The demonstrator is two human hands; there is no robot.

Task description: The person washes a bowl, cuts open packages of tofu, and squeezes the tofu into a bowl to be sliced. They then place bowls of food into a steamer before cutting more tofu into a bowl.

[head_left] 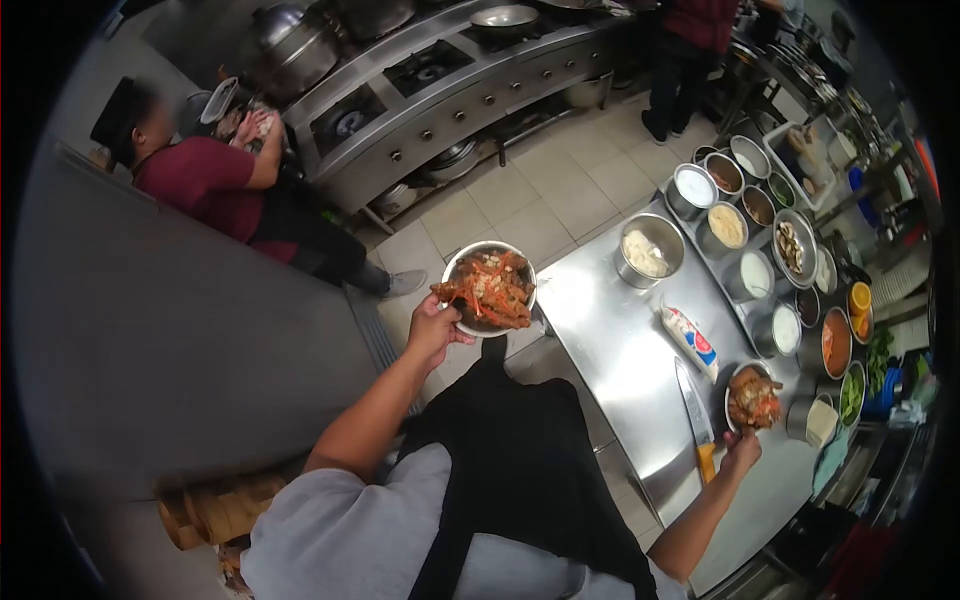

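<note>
My left hand [437,332] grips the rim of a bowl of reddish-brown food [490,290], topped with orange shreds and pale bits, out over the floor left of the steel table [590,310]. On the right, my right hand [741,455] is closed at the near edge of a smaller bowl [754,398], heaped with similar food, at the table. Beside that bowl lies a knife [697,420] with a yellow handle, its blade pointing away from me. Just beyond the knife is a white plastic packet [690,342] with a red and blue label.
A steel pot with white contents [648,250] stands on the table's far part. Several containers of ingredients [755,272] line its right side. Left, a person in a maroon shirt [200,185] works by the stove [430,100]; another person [690,60] stands at the back.
</note>
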